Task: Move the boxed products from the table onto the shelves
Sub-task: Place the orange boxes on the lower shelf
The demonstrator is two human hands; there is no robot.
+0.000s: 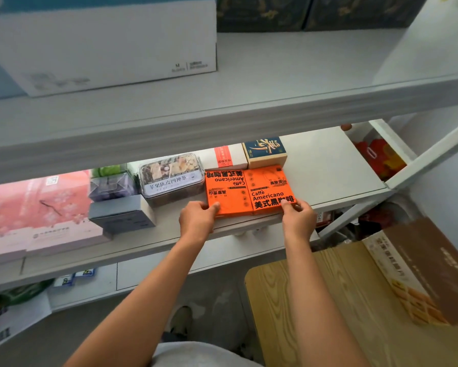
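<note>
Two orange Caffè Americano boxes lie side by side on the white middle shelf [336,176]. My left hand [197,218] grips the near left corner of the left orange box [226,193], thumb on top. My right hand [298,219] grips the near right corner of the right orange box [270,189], thumb on its lid. A brown and white boxed product [424,271] lies on the wooden table [302,300] at the lower right.
Left of the orange boxes stand a clear tea tub [172,176], a grey box [122,214] and a pink box [37,207]. Behind them are a white box [225,156] and a dark blue box [265,151]. The upper shelf [275,83] carries a large white carton [100,46].
</note>
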